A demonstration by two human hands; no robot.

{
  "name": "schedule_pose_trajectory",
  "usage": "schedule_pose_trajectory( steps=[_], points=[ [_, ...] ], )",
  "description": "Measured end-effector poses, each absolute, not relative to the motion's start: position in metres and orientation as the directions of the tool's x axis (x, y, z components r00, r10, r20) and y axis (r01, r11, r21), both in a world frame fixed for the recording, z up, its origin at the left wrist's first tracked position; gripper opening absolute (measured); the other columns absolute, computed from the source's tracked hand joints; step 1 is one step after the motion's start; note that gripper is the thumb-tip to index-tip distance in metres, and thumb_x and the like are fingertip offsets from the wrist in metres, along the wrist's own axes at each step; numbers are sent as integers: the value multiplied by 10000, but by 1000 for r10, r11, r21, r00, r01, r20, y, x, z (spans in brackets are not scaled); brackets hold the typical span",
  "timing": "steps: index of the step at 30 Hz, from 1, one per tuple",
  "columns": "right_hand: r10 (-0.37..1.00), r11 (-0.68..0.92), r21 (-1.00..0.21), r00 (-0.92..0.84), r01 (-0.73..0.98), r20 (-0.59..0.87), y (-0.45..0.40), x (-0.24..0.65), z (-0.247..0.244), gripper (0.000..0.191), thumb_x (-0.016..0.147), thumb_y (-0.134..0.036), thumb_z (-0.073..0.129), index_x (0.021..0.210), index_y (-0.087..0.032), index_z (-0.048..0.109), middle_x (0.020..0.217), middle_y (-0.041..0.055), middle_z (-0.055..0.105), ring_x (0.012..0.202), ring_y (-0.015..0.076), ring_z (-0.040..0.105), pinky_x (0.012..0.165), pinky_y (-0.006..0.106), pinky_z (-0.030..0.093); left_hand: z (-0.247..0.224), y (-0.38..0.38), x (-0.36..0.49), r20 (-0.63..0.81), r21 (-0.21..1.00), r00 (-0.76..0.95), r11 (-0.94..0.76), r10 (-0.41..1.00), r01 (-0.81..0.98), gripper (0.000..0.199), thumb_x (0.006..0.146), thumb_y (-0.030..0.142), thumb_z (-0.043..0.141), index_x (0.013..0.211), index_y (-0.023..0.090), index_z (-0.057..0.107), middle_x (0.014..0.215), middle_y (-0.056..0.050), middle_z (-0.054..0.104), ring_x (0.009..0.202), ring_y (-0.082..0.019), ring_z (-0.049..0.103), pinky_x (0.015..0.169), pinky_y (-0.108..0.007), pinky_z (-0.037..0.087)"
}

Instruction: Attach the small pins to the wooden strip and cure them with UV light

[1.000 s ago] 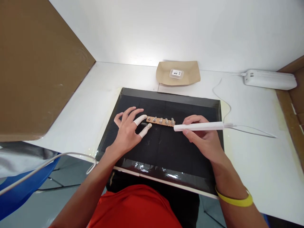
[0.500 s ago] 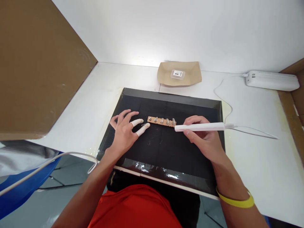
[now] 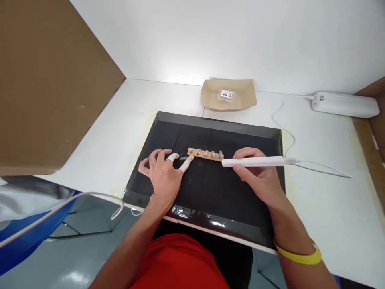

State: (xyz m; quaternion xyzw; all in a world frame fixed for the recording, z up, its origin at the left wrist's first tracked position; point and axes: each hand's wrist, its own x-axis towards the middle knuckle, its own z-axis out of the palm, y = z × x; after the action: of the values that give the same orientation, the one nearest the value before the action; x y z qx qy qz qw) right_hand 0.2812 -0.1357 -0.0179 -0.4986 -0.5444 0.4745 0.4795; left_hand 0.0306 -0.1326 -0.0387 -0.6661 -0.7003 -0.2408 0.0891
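A narrow orange-brown strip with several shiny metallic pieces along it lies on the black mat. My left hand is at its left end, fingers spread, white covers on the thumb and index finger; the thumb tip is beside the strip's lower left edge. A small clear piece lies between those two fingertips, without a grip on it. In my right hand is a white pen-shaped tool, level, its tip at the right end of the strip.
Behind the mat stands a brown paper tray holding a small clear box with a label. A white power strip is at the back right, and a thin cable trails from the tool. A large brown panel rises on the left.
My left hand has turned and shifted slightly right, and its thumb and index finger have spread further apart. My right hand and the white tool are almost where they were.
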Motion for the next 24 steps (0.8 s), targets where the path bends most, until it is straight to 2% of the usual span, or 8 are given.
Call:
schedule_pose_trajectory(
  steps=[8, 16, 18, 21, 24],
  points=[
    [998, 65, -993, -25, 96, 63, -136, 279, -15, 157, 879, -328, 778, 958, -266, 658, 968, 1, 633, 669, 107, 542, 507, 238, 447, -39, -133, 32, 413, 281, -145, 25, 899, 959, 229, 936, 416, 761, 852, 204, 780, 1114, -109, 782, 1160, -363, 637, 1041, -592, 293],
    [998, 64, -993, -13, 102, 63, -137, 281, -15, 163, 873, -338, 785, 962, -268, 667, 975, 3, 635, 690, 118, 558, 535, 253, 474, -36, -133, 31, 333, 337, -150, 31, 931, 941, 135, 929, 325, 755, 876, 204, 785, 1205, -122, 768, 1245, -388, 617, 1036, -593, 299],
    [998, 65, -994, -15, 93, 64, -137, 281, -16, 155, 878, -332, 781, 964, -272, 667, 974, -2, 631, 686, 114, 551, 537, 250, 470, -33, -134, 25, 306, 316, -104, 2, 946, 949, 111, 930, 318, 758, 914, 212, 789, 1240, -133, 756, 1296, -401, 586, 1042, -602, 306],
    [998, 63, -994, -22, 93, 61, -136, 281, -16, 157, 878, -334, 780, 962, -269, 664, 973, 0, 629, 687, 115, 548, 528, 247, 460, -27, -134, 10, 203, 305, 52, -113, 978, 946, 112, 952, 253, 707, 1014, 257, 800, 1356, -131, 704, 1376, -400, 526, 1051, -612, 319],
    [999, 49, -993, -16, 105, 47, -136, 281, -16, 166, 872, -341, 784, 960, -264, 666, 985, 7, 632, 694, 116, 552, 518, 241, 444, -19, -132, -6, 72, 343, 221, -232, 973, 910, 340, 961, 116, 573, 1107, 335, 788, 1483, -79, 631, 1459, -373, 453, 1087, -623, 307]
  ],
)
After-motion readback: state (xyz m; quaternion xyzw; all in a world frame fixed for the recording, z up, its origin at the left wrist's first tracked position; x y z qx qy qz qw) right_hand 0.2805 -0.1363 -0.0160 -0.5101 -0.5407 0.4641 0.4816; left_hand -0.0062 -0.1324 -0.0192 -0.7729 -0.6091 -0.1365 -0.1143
